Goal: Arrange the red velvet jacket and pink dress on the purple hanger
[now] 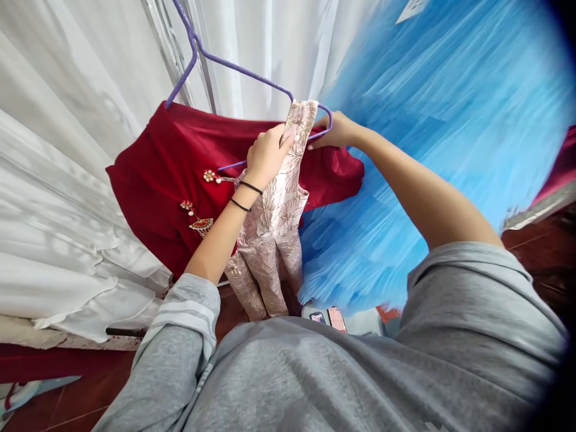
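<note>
We see the left hand (266, 155) gripping the pink dress (274, 222) at its top, the right hand (336, 131) pinching the purple hanger's (234, 66) end, one dress shoulder already over it, the other seemingly not yet, red garment (180, 174) behind.

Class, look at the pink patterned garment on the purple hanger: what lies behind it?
Behind the pink garment hangs a red garment with beaded ornaments. The pink cloth and left hand cover its middle.
</note>
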Tool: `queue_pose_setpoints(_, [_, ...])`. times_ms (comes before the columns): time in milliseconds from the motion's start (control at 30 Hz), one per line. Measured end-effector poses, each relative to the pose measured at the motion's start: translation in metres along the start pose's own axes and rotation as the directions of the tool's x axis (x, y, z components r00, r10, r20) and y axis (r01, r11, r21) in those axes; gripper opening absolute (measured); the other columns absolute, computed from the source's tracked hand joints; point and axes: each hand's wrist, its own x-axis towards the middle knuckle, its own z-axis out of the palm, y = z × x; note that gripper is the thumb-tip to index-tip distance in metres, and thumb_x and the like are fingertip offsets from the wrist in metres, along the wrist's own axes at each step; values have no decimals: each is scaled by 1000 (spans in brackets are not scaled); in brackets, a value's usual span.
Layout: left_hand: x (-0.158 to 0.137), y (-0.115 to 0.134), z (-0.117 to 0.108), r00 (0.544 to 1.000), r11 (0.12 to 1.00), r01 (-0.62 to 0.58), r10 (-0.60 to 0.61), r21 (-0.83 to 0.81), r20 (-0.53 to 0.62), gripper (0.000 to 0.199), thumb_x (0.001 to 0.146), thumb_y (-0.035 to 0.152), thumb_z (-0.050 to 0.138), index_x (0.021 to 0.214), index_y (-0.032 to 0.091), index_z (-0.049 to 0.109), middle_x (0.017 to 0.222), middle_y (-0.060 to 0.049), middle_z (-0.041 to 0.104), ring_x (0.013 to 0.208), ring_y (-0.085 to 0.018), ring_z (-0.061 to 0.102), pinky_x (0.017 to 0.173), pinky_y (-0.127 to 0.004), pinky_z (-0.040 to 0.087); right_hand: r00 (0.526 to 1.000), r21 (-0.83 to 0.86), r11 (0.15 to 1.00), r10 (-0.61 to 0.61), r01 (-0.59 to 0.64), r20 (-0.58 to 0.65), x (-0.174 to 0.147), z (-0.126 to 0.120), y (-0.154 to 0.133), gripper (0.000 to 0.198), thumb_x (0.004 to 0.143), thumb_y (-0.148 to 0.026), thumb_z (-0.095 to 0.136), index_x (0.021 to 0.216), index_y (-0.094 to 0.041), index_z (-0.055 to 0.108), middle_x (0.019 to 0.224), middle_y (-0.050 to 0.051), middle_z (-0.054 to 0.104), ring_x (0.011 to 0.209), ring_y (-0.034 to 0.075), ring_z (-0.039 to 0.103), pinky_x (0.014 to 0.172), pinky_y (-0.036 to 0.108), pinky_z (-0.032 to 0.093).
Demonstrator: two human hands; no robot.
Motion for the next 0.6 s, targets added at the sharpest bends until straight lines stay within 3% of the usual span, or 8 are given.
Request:
queue_pose_setpoints(67, [2, -3, 0, 999, 999, 27, -25, -31, 40, 27, 100, 43, 46, 100, 24, 64, 100, -10, 69, 106, -29, 64, 92, -40, 48, 994, -34, 999, 32, -29, 105, -2, -6, 4, 38, 74, -26, 80, 95, 4, 70, 81, 6, 67, 81, 13, 53, 78, 27, 37])
queue_pose_setpoints(100, [3, -5, 1, 999, 998, 27, -25, -49, 44, 25, 99, 42, 47, 99, 24, 64, 100, -10, 69, 107, -29, 64, 92, -39, 48, 997, -57, 997, 51, -48, 62, -3, -11, 5, 38, 78, -28, 77, 96, 5, 70, 82, 6, 67, 81, 12, 54, 78, 27, 37])
queue_pose_setpoints(200, [8, -13, 7, 1000, 993, 14, -12, -114, 26, 19, 98, 39, 52, 96, 24, 64, 99, -10, 69, 111, -29, 62, 95, -38, 46, 969, -130, 988, 44, -77, -243, -4, -26, 0, 33, 93, -24, 57, 104, 6, 68, 97, 12, 69, 93, 15, 57, 82, 29, 38])
queue_pose_setpoints(233, [9, -17, 10, 1000, 991, 13, -11, -130, 16, 17, 97, 38, 53, 96, 24, 64, 97, -10, 69, 113, -30, 61, 96, -38, 46, 963, -173, 982, 31, -79, -267, -4, -31, -4, 31, 95, -20, 53, 107, 4, 68, 102, 14, 69, 97, 16, 57, 84, 31, 38])
queue_pose_setpoints(367, [13, -31, 17, 1000, 990, 15, -17, -143, -19, 17, 97, 39, 55, 98, 25, 64, 97, -9, 69, 118, -31, 59, 99, -39, 45, 997, -287, 957, 28, -46, -69, -7, -53, -23, 27, 87, -9, 62, 111, -2, 72, 102, 16, 71, 102, 22, 63, 88, 35, 44])
queue_pose_setpoints(433, [14, -33, 16, 999, 993, 36, -39, -114, -29, 18, 96, 39, 55, 100, 24, 64, 98, -9, 69, 116, -31, 60, 99, -40, 46, 981, -272, 958, 38, -90, -191, -14, -67, -38, 31, 87, -8, 59, 115, -4, 73, 105, 17, 71, 108, 30, 64, 90, 41, 46])
queue_pose_setpoints(500, [13, -32, 14, 996, 995, 82, -84, -65, -29, 17, 96, 38, 56, 101, 24, 64, 100, -10, 69, 112, -32, 62, 98, -42, 47, 935, -263, 954, 43, -143, -352, -25, -82, -56, 40, 87, -5, 49, 121, -7, 71, 114, 19, 68, 120, 40, 58, 92, 50, 45])
queue_pose_setpoints(600, [11, -27, 10, 986, 987, 160, -160, 13, -37, 19, 96, 36, 56, 103, 22, 65, 103, -12, 69, 109, -32, 64, 98, -45, 48, 922, -297, 938, 53, -177, -384, -46, -99, -86, 48, 84, -2, 46, 126, -7, 68, 125, 22, 62, 129, 49, 46, 93, 60, 44])
